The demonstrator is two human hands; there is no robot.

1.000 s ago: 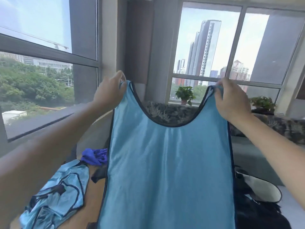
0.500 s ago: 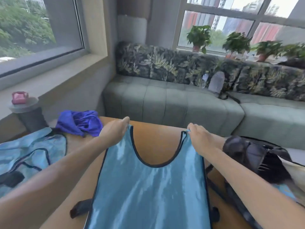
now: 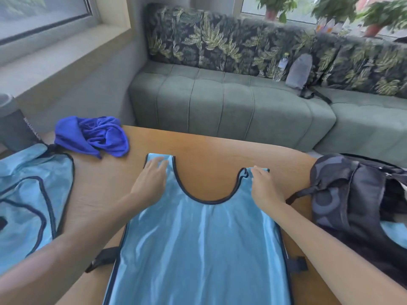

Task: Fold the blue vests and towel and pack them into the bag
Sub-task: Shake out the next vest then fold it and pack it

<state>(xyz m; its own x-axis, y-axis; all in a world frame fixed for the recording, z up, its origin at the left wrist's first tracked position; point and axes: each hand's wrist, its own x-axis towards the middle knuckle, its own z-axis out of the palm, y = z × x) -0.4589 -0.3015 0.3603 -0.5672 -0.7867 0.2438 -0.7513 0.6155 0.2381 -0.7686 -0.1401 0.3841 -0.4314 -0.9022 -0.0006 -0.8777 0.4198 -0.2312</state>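
Head view: vest (image 3: 198, 249) now lies flat on the table (image 3: 220, 150), centre, neck hole toward the far edge, hem running off the near edge under the camera. A sec ago it hung in the air, held by both shoulder straps; half a sec ago it was only just coming down. So spreading looks done, fold comes next, prob. sides in, then hem up.

L hand (image 3: 152, 181) is spread flat, fingers straight, pressing the left strap to the table. R hand (image 3: 264, 186) sits on the right strap w/ fingers curled at its tip; looks like a pinch of the edge, strap slightly crumpled there.

Other diffs vs earlier: camera tipped from the windows down to the table, so the towers are gone and the sofa (image 3: 231, 102) fills the background.

Rest of the job: 2nd vest (image 3: 28, 194) crumpled at the left edge, unfolded. Towel (image 3: 94, 135) bunched at the far-left corner, unfolded. Bag (image 3: 352, 194) at the right edge, open; a bit of light blue shows by it, can't tell what. Task looks early on.
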